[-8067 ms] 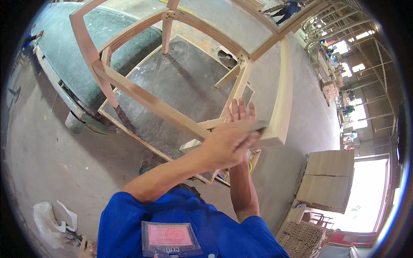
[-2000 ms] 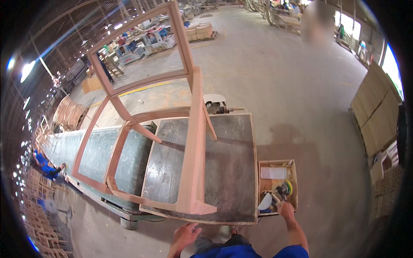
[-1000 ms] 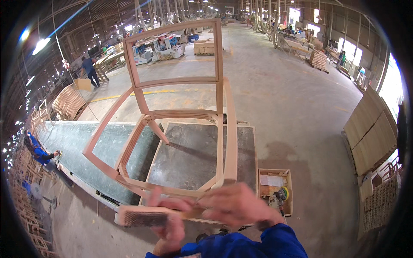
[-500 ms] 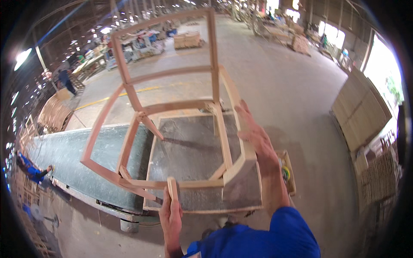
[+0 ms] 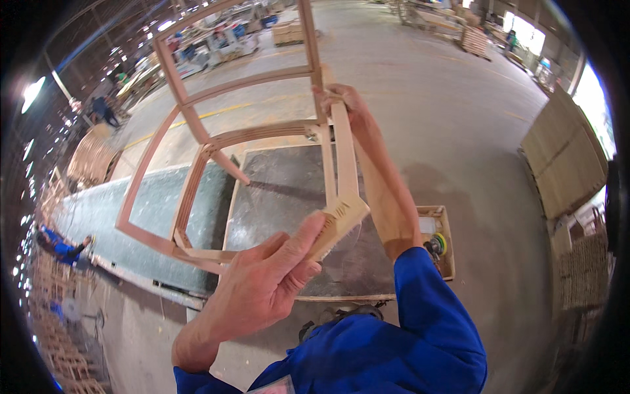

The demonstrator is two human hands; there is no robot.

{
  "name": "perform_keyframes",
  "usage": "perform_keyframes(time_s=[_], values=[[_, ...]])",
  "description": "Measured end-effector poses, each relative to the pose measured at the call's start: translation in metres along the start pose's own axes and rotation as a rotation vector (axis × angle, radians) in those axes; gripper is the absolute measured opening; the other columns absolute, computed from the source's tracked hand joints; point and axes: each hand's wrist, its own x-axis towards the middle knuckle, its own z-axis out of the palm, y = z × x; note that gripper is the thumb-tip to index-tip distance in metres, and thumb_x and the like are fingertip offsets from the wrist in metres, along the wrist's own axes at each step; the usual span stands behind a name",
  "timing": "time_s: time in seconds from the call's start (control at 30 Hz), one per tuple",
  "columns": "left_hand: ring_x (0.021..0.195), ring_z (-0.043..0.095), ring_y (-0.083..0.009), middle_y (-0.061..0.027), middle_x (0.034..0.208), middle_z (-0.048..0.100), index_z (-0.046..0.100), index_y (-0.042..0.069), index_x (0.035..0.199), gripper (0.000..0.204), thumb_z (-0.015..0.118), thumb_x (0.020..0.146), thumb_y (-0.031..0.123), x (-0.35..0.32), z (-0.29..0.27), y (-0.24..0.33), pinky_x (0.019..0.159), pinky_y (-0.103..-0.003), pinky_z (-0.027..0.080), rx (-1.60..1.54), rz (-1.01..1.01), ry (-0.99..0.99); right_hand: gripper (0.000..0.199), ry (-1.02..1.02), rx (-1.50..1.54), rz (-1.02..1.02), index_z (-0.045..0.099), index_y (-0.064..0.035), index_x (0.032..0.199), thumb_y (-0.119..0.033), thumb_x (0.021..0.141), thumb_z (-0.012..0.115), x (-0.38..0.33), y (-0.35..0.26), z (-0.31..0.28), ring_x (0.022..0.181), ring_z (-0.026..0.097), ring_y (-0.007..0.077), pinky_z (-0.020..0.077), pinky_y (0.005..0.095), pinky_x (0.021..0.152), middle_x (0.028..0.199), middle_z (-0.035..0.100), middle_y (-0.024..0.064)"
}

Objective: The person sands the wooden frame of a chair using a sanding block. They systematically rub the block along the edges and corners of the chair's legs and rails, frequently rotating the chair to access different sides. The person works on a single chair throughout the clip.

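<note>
A bare wooden armchair frame [image 5: 246,85] stands in front of me, its back frame rising on the far side. My left hand [image 5: 259,285] is closed round a pale tan block [image 5: 341,226] with dark marks on one face; it looks like a sanding block. The block lies at the front corner of the right armrest [image 5: 344,154]; whether it presses there I cannot tell. My right hand [image 5: 344,102] curls its fingers round the far part of that armrest, near the back post. My left hand hides part of the front rail and right front leg.
Below the chair is a dark-topped platform [image 5: 275,217]. A long grey-green table [image 5: 157,230] adjoins it, with a co-worker in blue [image 5: 62,249] at its far-left side. A wooden box [image 5: 449,256] right of my arm holds a tool with a yellow-green disc. Stacked boards [image 5: 564,154] stand far right.
My left hand has risen from the front rail to the right armrest's front corner with the block. My right hand has slid to the armrest's far part and closed round it.
</note>
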Motion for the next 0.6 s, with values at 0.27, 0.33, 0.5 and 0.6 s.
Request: perform_keyframes(time_s=[0.27, 0.33, 0.5, 0.6], values=[[0.064, 0.062, -0.0322, -0.0139, 0.079, 0.062, 0.049, 0.015, 0.147, 0.06, 0.069, 0.091, 0.016, 0.033, -0.006, 0.002, 0.056, -0.04, 0.05, 0.329, -0.252, -0.265, 0.039, 0.262, -0.245, -0.097, 0.045, -0.005, 0.129, -0.032, 0.102, 0.053, 0.006, 0.046, 0.014, 0.061, 0.049, 0.0092, 0.0483, 0.0232, 0.046, 0.1, 0.058, 0.0088], [0.063, 0.062, -0.0323, -0.0146, 0.078, 0.061, 0.049, 0.017, 0.147, 0.059, 0.068, 0.091, 0.017, 0.05, -0.007, -0.005, 0.056, -0.041, 0.05, 0.385, -0.249, -0.311, 0.043, 0.257, -0.224, -0.116, 0.045, -0.0045, 0.13, -0.037, 0.103, 0.051, 0.004, 0.05, 0.02, 0.061, 0.049, 0.0104, 0.0481, 0.0252, 0.047, 0.1, 0.059, 0.0095], [0.062, 0.06, -0.0325, -0.0168, 0.078, 0.06, 0.05, 0.019, 0.147, 0.056, 0.066, 0.093, 0.021, 0.11, 0.005, -0.07, 0.055, -0.045, 0.048, 0.444, -0.019, -0.15, 0.054, 0.266, -0.173, -0.16, 0.043, -0.0049, 0.136, -0.049, 0.106, 0.038, 0.004, 0.047, 0.014, 0.062, 0.054, 0.014, 0.0491, 0.0291, 0.05, 0.097, 0.065, 0.0118], [0.062, 0.059, -0.0268, -0.0119, 0.088, 0.066, 0.044, 0.023, 0.151, 0.065, 0.068, 0.09, 0.022, 0.079, 0.0, -0.048, 0.047, -0.041, 0.047, 0.485, -0.096, -0.401, 0.058, 0.319, -0.164, -0.177, 0.044, -0.0029, 0.137, -0.051, 0.107, 0.031, 0.0, 0.036, 0.01, 0.062, 0.051, 0.0139, 0.0489, 0.0288, 0.05, 0.098, 0.064, 0.0129]])
